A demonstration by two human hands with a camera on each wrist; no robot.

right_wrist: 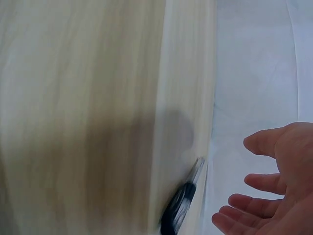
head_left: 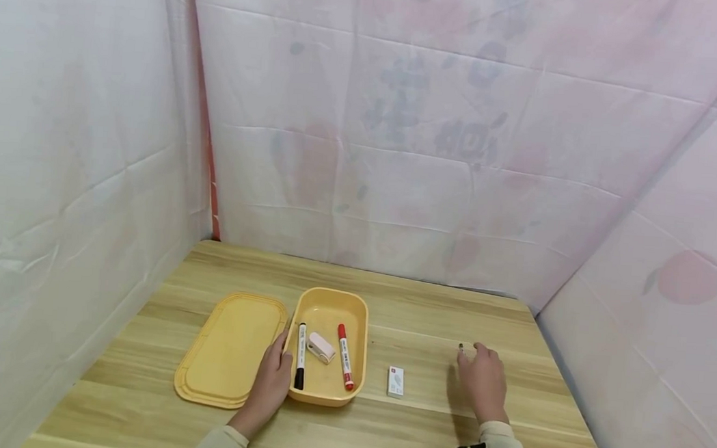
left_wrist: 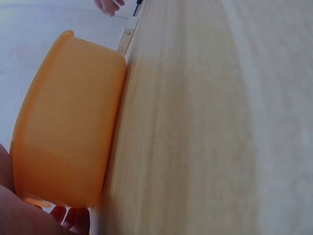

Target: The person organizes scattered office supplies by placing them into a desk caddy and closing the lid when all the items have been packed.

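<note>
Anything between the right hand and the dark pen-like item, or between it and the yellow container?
Nothing visible separates the right hand from the dark pen-like item. Toward the yellow container, the small white box sits slightly on the near side of the direct path, and the container's wall rises across it.

Creased, faintly printed pale sheets (head_left: 413, 138) enclose three sides of a wood-grain table (head_left: 417, 317).

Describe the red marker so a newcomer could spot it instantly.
On the wood-grain table, find the open yellow container that the left hand holds. Inside, toward the right, lies the white-barreled red marker. Its red ends set it apart from the black marker and small pale-pink object to its left.
</note>
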